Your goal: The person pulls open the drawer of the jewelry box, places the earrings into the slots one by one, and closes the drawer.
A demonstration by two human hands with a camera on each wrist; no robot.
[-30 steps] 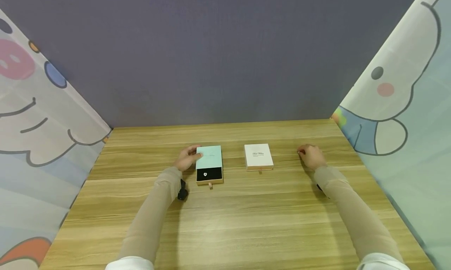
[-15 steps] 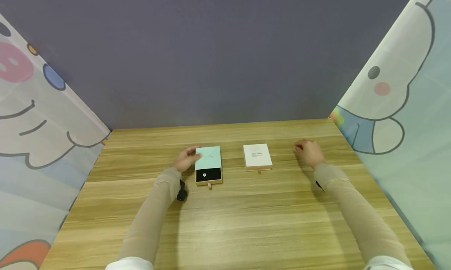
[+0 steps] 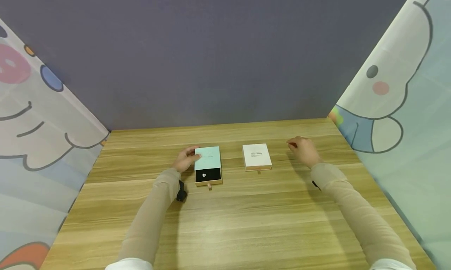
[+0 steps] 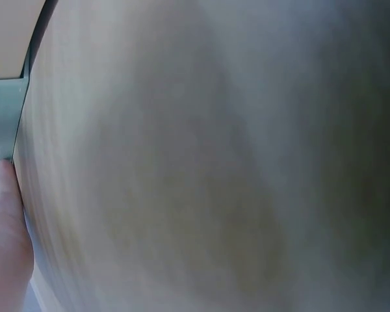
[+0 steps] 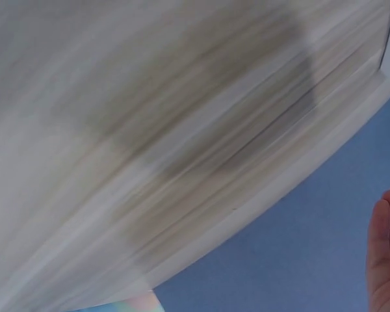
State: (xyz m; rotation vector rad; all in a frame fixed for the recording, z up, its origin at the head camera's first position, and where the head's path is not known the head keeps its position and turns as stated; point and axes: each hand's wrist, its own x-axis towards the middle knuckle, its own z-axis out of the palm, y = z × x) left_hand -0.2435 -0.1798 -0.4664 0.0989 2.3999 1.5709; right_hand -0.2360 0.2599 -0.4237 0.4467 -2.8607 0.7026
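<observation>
A mint-green drawer box (image 3: 207, 158) lies left of the table's middle, its black-lined drawer (image 3: 212, 174) pulled partly out toward the front. On the black lining sits a small silvery, heart-shaped piece of jewellery (image 3: 204, 175). My left hand (image 3: 184, 159) grips the box by its left side, thumb on the lid; in the left wrist view, fingers (image 4: 8, 188) reach the box's green edge. Over the table's right part, my right hand (image 3: 304, 149) has thumb and fingertips together, with a tiny pale thing (image 3: 288, 144) at their tips, too small to tell its kind.
A white box (image 3: 257, 155) with dark lettering and a small pull tab stands between the hands, its drawer pushed in. The wooden table (image 3: 239, 223) ends at a grey partition (image 3: 218, 66) at the back. Cartoon-printed curtains (image 3: 380, 117) flank both sides.
My right hand has moved left and slightly back, nearer the white box. The left hand stays on the mint-green box. The head view has shifted slightly.
</observation>
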